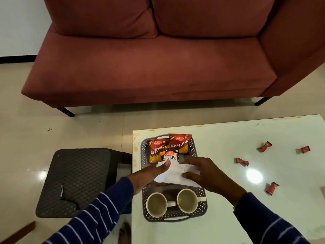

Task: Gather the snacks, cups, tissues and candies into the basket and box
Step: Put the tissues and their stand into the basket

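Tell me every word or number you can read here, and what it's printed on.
"ALOO BHUJIA SEV", "10/-": right snack packet.
"ALOO BHUJIA", "10": left snack packet, partly covered.
"SALTED": front packet, first letter unclear, rest hidden.
Red oval brand logos: blurred.
Candy wrappers: too small.

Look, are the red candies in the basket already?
No, the red candies lie loose on the table, right of the basket.

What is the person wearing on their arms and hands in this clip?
Both arms are in long dark navy sleeves with thin white horizontal stripes, reaching to the wrists: left sleeve, right sleeve. The left hand and right hand are bare, with no gloves. No rings or watch can be made out.
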